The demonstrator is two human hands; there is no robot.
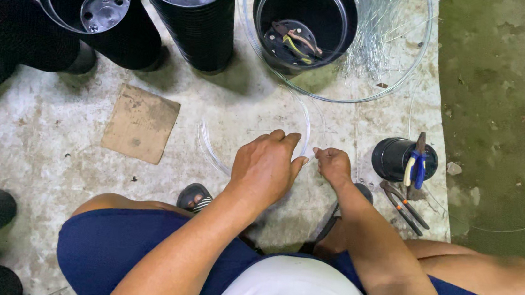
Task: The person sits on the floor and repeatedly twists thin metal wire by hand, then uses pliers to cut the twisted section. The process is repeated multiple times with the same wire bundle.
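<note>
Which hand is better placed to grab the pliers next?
Right. The right hand pinches the clear wire loop nearer the pliers on the mat; the left hand lies farther away.

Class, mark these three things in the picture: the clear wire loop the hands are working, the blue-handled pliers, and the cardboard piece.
clear wire loop [307, 123], head view, on its upper right arc.
blue-handled pliers [417, 169], head view, on the blue handle.
cardboard piece [141, 123], head view, on its flat middle.

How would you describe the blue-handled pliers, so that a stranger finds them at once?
Start at the right hand. Just right of it stands a small black cup. The blue-handled pliers stand upright against it, unlike the dark pliers lying flat on the floor below.
</note>
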